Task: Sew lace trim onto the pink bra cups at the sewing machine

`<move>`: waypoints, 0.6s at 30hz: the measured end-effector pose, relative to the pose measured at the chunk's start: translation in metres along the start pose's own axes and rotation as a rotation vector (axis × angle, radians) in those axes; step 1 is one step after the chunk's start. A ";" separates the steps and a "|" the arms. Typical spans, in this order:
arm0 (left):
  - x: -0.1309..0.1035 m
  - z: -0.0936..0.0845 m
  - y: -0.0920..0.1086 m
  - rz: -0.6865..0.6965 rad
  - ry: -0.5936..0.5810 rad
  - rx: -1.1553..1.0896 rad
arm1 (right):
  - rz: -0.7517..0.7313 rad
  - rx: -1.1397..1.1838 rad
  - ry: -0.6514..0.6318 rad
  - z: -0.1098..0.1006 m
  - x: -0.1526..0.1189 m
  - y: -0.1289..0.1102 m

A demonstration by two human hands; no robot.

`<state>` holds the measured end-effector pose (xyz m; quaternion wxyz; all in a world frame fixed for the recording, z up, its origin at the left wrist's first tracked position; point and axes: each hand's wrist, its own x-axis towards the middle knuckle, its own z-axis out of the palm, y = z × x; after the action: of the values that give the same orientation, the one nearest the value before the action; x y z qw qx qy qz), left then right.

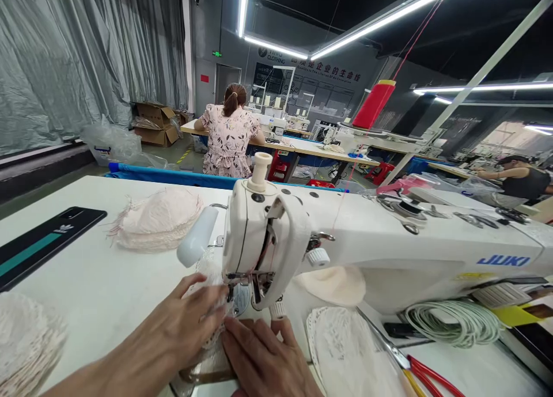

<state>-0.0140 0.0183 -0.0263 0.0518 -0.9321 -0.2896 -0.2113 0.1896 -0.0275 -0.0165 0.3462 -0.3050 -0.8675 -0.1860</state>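
Note:
A white lace-edged fabric piece [209, 265] lies on the bed of a white sewing machine [246, 230], partly hidden by my hands. My left hand [196, 310] rests over it just left of the presser foot [230, 293], fingers stretched and a little apart. In front of the needle area, my right hand [268, 356] has its fingers close together and bent down on the near end of the piece; its fingertips are partly hidden. To the right of that hand lies another lace-edged piece [341, 339]. A cream rounded pad [334, 283] sits beneath the machine arm.
Stacks of pale fabric pieces [158, 218] and lace pieces [28, 345] lie on the left, near a black phone [52, 241]. Red-handled scissors [406, 362] and a coiled pale cord [453, 322] are at right. A red thread cone [374, 106] stands behind. A seated person [228, 132] works ahead.

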 end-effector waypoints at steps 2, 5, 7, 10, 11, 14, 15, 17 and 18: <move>-0.008 -0.002 0.010 0.035 0.109 -0.002 | -0.009 0.005 -0.010 -0.002 0.000 -0.001; -0.014 -0.008 0.021 0.025 0.221 -0.004 | -0.008 0.005 -0.003 -0.005 -0.001 -0.002; -0.014 -0.013 0.025 0.004 0.231 -0.013 | -0.010 0.014 -0.001 -0.006 -0.002 -0.003; -0.010 -0.019 0.027 0.006 0.253 -0.014 | 0.001 0.029 -0.016 -0.007 0.000 -0.003; -0.009 -0.020 0.027 0.019 0.261 -0.008 | 0.002 0.030 -0.024 -0.007 0.000 -0.003; -0.007 -0.022 0.028 0.036 0.272 0.022 | 0.013 0.035 -0.051 -0.007 0.001 -0.003; -0.008 -0.022 0.029 0.041 0.272 0.029 | 0.016 0.040 -0.052 -0.008 0.002 -0.003; -0.010 -0.019 0.029 0.045 0.270 0.046 | 0.027 0.052 -0.047 -0.008 0.002 -0.004; -0.012 -0.017 0.029 0.045 0.261 0.058 | 0.037 0.061 -0.039 -0.009 0.003 -0.004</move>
<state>-0.0133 -0.0153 -0.0152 0.1207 -0.9011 -0.2652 -0.3210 0.1897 -0.0337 -0.0088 0.3416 -0.3140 -0.8736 -0.1467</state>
